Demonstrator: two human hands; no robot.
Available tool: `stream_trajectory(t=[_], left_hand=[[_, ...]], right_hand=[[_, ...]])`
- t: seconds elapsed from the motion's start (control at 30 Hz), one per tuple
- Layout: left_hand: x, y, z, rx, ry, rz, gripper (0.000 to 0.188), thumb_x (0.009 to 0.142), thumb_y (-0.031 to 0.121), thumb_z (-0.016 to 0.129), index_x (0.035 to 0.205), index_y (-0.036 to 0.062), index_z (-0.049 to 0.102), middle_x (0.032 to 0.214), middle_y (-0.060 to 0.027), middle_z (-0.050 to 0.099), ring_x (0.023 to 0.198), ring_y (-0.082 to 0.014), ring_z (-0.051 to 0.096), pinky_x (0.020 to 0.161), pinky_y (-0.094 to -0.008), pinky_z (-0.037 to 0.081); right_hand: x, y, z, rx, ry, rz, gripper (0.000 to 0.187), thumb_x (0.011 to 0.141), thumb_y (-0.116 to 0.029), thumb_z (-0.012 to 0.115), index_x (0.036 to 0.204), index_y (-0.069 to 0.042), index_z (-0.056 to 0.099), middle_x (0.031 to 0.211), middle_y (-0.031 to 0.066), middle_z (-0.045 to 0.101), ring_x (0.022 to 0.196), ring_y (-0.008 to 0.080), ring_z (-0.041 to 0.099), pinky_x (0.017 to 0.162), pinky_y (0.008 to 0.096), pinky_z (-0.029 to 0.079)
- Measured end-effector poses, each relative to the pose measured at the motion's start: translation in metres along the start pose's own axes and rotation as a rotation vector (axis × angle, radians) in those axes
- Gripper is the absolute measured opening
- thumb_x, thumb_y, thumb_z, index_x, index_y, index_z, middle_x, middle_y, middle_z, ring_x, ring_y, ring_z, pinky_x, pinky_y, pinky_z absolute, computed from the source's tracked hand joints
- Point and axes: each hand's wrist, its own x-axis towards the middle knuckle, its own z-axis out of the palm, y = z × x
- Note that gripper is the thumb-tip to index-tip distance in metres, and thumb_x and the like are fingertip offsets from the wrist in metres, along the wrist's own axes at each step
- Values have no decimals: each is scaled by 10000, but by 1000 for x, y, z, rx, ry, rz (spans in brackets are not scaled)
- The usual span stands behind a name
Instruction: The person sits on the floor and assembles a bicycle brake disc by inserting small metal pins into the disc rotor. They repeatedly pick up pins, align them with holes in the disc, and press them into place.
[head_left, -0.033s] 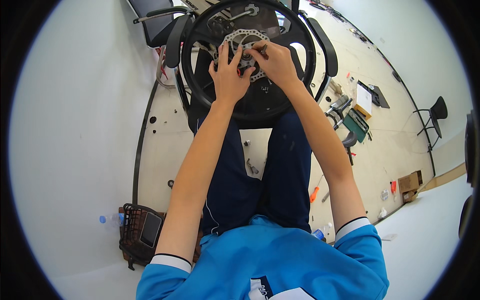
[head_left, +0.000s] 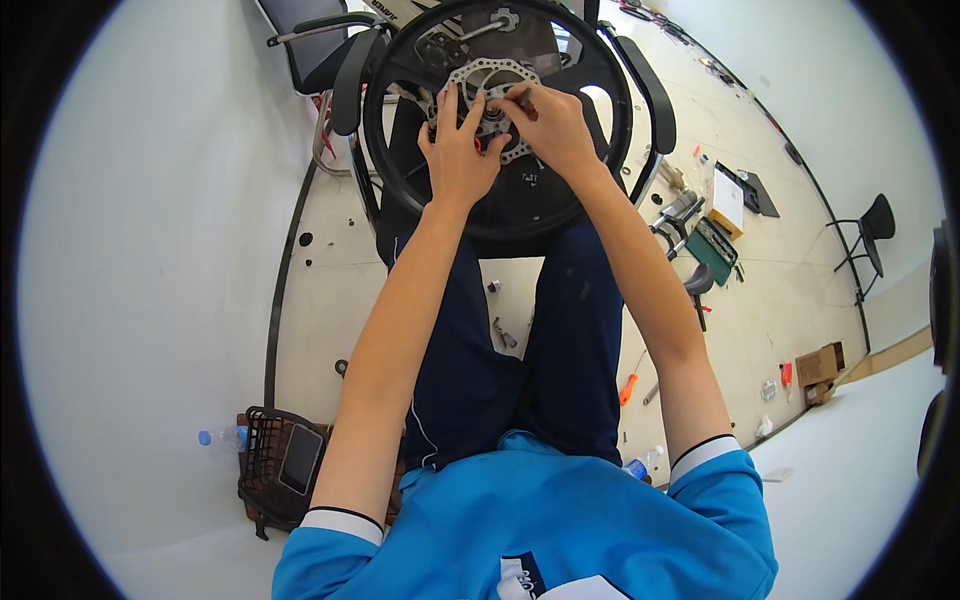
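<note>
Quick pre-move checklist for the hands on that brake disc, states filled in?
1. Left hand flat on the silver brake disc, bracing it: ok.
2. Right hand pinching at the hub, fingers closed: ok; what they pinch: cannot tell.
3. Wheel resting on the office chair between its armrests: ok.
4. Disc bolts seated: cannot tell, too small.
5. Loose small parts on the floor between the legs: not ok.
6. Orange-handled tool on the floor by the right leg, out of hand: ok.
</note>
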Motion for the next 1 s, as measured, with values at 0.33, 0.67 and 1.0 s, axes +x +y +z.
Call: stream_trajectory(t=[0.33, 0.67, 1.0], left_hand=[[0, 1, 1, -7, -22, -30, 672, 815, 336, 782, 1421, 162, 550, 1589, -180, 306, 1484, -324, 266, 1110, -617, 223], [-3, 2, 0, -23, -27, -46, 685, 795, 332, 800, 1413, 158, 560, 1583, -176, 320, 1484, -319, 270, 1113, -608, 223], [0, 1, 2, -13, 10, -42, 677, 784, 333, 800, 1401, 173, 571, 1591, -136, 318, 1471, -295, 303, 1096, -587, 255]], right_hand=[[-7, 1, -12, 67, -69, 43, 186, 817, -86, 749, 821, 27, 601, 701, 159, 640, 637, 325, 649, 577, 362, 496], [-8, 5, -5, -37, -41, 82, 186, 822, -90, 744, 804, 5, 586, 692, 141, 656, 628, 308, 674, 572, 346, 520], [-9, 5, -5, 169, -34, 72, 123, 846, -39, 705, 912, 33, 631, 785, 187, 692, 723, 306, 718, 630, 322, 549]])
